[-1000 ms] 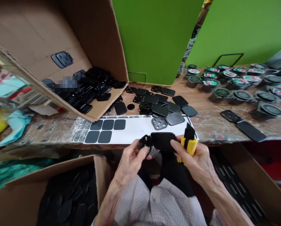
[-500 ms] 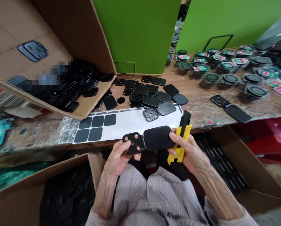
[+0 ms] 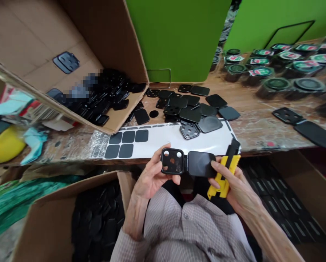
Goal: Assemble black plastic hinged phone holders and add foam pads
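Observation:
My left hand (image 3: 152,174) grips the frame half of a hinged black plastic case (image 3: 172,161), which has round holes in it. The case is unfolded, its flat lid half out to the right. My right hand (image 3: 234,180) pinches the outer edge of that lid between thumb and fingers while also holding a yellow box cutter (image 3: 223,175), black end pointing up. Beyond my hands, a white sheet of dark square stickers (image 3: 128,137) lies along the table edge. Another unfolded case (image 3: 189,131) rests on the sheet, and several more black cases (image 3: 190,114) are heaped behind it.
A large carton (image 3: 138,43) of black parts lies on its side at the left. Below the table stand an open box (image 3: 70,196) at left and another box (image 3: 310,182) at right, both with black pieces. Lidded pots (image 3: 277,85) and green panels (image 3: 176,36) are behind.
The view has swung left, so everything appears farther right. I have tilted the case, and my left thumb has moved off the holed face to its edge. Both hands keep their hold.

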Demonstrator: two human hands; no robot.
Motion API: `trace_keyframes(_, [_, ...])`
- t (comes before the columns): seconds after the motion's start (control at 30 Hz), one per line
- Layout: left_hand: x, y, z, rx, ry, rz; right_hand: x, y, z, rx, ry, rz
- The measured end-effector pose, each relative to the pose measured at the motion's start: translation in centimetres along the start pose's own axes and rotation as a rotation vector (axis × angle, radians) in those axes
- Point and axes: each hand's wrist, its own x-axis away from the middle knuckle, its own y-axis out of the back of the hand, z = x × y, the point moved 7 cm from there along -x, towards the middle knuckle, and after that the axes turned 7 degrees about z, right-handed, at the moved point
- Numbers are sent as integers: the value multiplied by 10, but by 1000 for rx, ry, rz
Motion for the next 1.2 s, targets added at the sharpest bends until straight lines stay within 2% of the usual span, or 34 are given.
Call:
trace_keyframes(0.1, [-4, -4, 2, 54, 9, -15, 4, -3, -4, -29, -14, 15])
trace_keyframes(0.2, [-8, -11, 4, 90, -33, -60, 10, -8, -9, -65, -10, -26])
trace_keyframes(0.3, [-9, -15, 0, -18, -165, -235, 11, -14, -18, -23, -39, 19])
trace_keyframes(0.37, [-8, -18, -6, -92, -244, -336, 9, -17, -16, 166, -22, 73])
trace_keyframes(0.4, [-9, -20, -10, -115, -269, -362, 8, -18, -10, 326, 36, 88])
trace_keyframes(0.47, [-9, -22, -18, -185, -290, -389, 9, -26, 14, 726, 248, 107])
trace_keyframes(0.57, [-4, -22, -36, -462, -265, -453, 26, -65, 51, 1228, 695, 245])
trace_keyframes(0.67, [1, -27, -49, -743, -238, -473, 51, -110, 68, 1513, 1075, 438])
trace_keyframes(0.77, [6, -33, -56, -943, -238, -485, 65, -136, 72, 1664, 1253, 516])
trace_keyframes(0.87, [8, -36, -58, -1081, -227, -510, 69, -144, 75, 1709, 1304, 500])
trace_keyframes(1.03, [10, -37, -59, -1242, -302, -506, 70, -139, 74, 1758, 1302, 493])
trace_keyframes(1.13, [13, -37, -58, -1238, -307, -514, 50, -130, 75, 1831, 1128, 506])
trace_keyframes(1.2, [16, -38, -59, -1167, -303, -518, 26, -118, 78, 1894, 952, 446])
